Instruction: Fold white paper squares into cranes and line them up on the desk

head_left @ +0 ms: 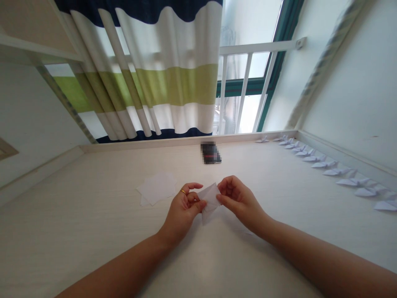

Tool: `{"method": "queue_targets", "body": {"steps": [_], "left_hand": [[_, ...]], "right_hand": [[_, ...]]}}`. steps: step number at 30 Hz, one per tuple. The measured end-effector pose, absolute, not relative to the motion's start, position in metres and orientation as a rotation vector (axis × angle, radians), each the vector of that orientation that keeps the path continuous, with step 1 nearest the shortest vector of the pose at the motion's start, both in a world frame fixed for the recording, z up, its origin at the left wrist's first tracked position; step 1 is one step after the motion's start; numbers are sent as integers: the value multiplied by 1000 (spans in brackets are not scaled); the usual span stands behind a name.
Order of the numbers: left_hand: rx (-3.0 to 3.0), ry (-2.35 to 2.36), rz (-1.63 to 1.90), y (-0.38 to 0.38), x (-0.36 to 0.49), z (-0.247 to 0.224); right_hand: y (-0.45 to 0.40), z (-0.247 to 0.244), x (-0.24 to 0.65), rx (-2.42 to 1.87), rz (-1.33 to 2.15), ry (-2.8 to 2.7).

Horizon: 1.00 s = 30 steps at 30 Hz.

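Note:
A small folded piece of white paper point(211, 198) is held up between my two hands, above the pale tabletop. My left hand point(186, 205) pinches its left side with the thumb on top; the index finger stretches out past the upper edge, and a gold ring sits on one finger. My right hand point(237, 195) pinches the right corner between thumb and fingers. A flap of the paper points down below the left thumb. Left of my hands lies a loose stack of white paper sheets point(157, 187).
Folded white paper cranes point(328, 164) stand in a row along the table's right side. A dark, blurred-out object point(211, 152) lies near the back edge. Behind the pale table point(102, 186) hang a striped curtain point(176, 82) and a white railing point(245, 49) before a window.

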<state>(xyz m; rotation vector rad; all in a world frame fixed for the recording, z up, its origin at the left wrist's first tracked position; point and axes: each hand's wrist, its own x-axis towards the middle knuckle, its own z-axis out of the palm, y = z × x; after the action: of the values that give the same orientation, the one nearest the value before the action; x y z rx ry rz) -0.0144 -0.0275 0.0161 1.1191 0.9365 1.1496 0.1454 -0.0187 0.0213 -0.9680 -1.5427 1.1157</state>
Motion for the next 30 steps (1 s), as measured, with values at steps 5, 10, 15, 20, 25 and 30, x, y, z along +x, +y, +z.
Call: {"method": "queue_targets", "body": {"steps": [5, 10, 15, 20, 25, 30], "left_hand": [[1163, 940, 1155, -28, -15, 15], [1210, 978, 1164, -28, -16, 15], [1307, 1021, 1131, -30, -16, 13], [1178, 984, 1137, -29, -14, 15], [1054, 986, 1145, -29, -12, 19], [1021, 894, 1170, -29, -13, 18]], "right_hand": [[-20, 23, 147, -967, 1048, -1610], [-17, 22, 149, -979, 1021, -1626], [-15, 21, 148, -1093, 995, -1715], [-20, 27, 147, -1089, 715, -1863], [-25, 29, 147, -960, 467, -1993], [-25, 30, 149, -826, 438, -2184]]}}
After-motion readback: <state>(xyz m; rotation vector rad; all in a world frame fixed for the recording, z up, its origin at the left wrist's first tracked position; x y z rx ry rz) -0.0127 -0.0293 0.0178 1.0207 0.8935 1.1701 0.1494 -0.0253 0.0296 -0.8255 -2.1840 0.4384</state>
